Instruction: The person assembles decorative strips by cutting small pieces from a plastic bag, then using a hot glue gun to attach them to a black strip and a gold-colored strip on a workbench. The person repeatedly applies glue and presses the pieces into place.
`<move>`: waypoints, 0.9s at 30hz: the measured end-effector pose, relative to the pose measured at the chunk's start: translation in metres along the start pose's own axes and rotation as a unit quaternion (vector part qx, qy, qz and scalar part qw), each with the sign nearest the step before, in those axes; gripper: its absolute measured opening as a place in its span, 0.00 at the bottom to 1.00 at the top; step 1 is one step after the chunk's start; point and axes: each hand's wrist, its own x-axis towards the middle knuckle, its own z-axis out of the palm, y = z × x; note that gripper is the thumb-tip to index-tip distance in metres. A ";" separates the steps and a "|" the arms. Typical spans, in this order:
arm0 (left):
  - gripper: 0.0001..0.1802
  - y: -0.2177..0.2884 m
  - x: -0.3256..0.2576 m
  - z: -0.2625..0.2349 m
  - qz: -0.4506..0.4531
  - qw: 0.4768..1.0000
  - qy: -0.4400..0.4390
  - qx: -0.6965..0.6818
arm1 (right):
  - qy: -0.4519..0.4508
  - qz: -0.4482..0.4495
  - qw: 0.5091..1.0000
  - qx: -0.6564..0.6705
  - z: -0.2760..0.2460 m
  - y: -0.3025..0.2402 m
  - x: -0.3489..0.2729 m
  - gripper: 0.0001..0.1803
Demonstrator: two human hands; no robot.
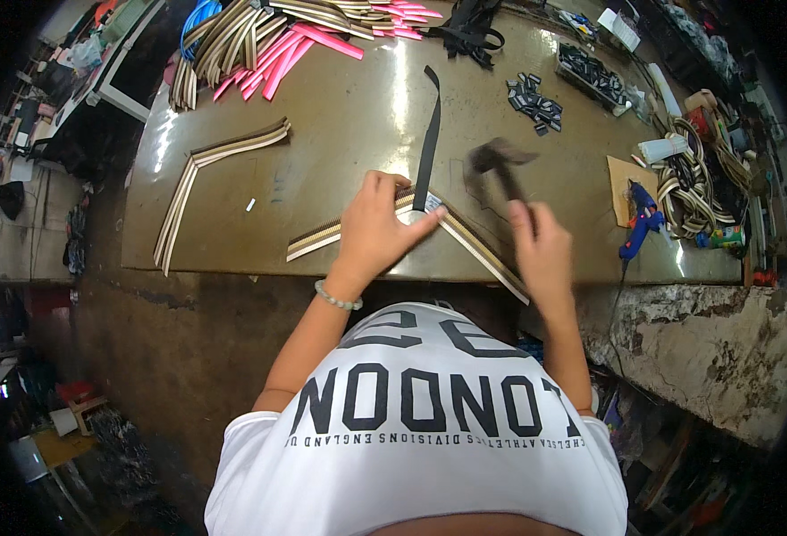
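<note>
Head view: your left hand [377,228] lies flat, fingers spread, pressing the striped V-shaped strap [465,239] onto the bench [357,116] close to its near edge, where a black strap [429,134] meets the corner. Your right hand [539,246] has its fingers closed around a hammer [498,165], blurred, raised above the strap's right leg. Open bench lies left of you, up to a second V-shaped strap [198,174]. A blue glue gun [641,219] sits near the right edge.
</note>
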 end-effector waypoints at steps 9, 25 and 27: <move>0.13 0.007 0.006 0.005 -0.073 0.997 -0.013 -0.002 | 0.178 0.076 0.952 -0.237 -0.045 0.082 0.025 0.25; 0.08 0.008 0.070 -0.024 0.034 0.971 -0.206 -0.119 | 0.181 -0.008 0.914 -0.364 -0.029 0.096 0.024 0.19; 0.08 0.011 0.119 -0.038 0.109 0.973 -0.186 -0.083 | 0.169 0.006 0.916 -0.364 -0.027 0.096 0.025 0.19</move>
